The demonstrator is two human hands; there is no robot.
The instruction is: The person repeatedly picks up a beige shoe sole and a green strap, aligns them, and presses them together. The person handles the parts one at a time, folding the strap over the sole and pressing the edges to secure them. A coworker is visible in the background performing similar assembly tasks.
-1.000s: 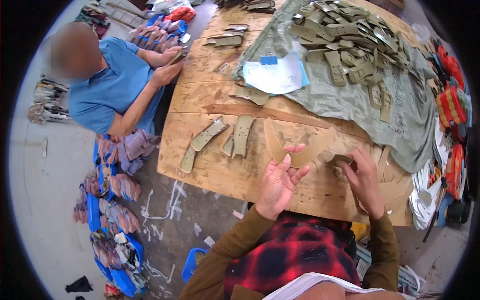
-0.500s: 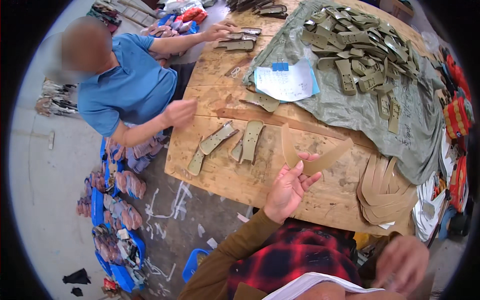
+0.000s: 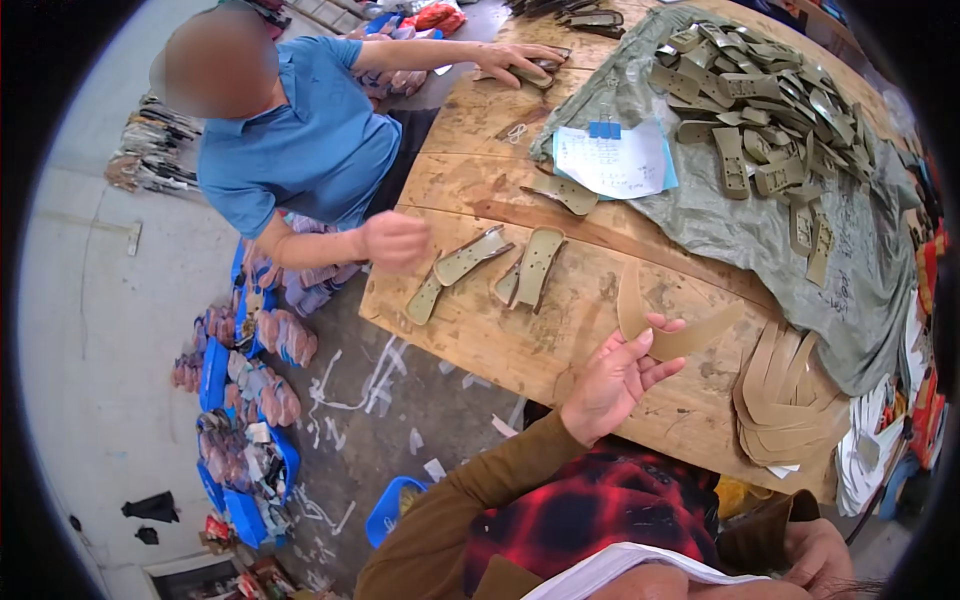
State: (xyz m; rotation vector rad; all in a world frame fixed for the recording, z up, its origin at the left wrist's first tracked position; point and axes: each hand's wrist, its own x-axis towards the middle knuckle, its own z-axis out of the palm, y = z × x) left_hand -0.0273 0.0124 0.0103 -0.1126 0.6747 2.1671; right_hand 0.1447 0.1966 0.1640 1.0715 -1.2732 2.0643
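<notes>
My left hand (image 3: pixel 615 380) is pinched round the bend of a tan V-shaped strip (image 3: pixel 700 336), raised above the near edge of the wooden table. Thumb and fingers grip its middle, while both arms of the V stick out away from me. Low at the right, close to my body, my right hand (image 3: pixel 818 558) is partly visible; its fingers are hidden. To the right of the held strip lies a stack of similar tan strips (image 3: pixel 775 395) on the table. Several olive curved pieces with holes (image 3: pixel 540 258) rest to the left of it.
A large heap of olive pieces (image 3: pixel 750 90) lies on a grey-green sheet (image 3: pixel 700 225). Written papers with a blue clip (image 3: pixel 605 130) lie beside it. Across the table's left corner, a person in blue (image 3: pixel 300 135) touches pieces. Blue bins (image 3: pixel 388 515) stand on the floor.
The view has shifted, so the table sits further right. My right hand has dropped lower toward my body. The other person's far hand now covers the pieces there. My left hand keeps the strip.
</notes>
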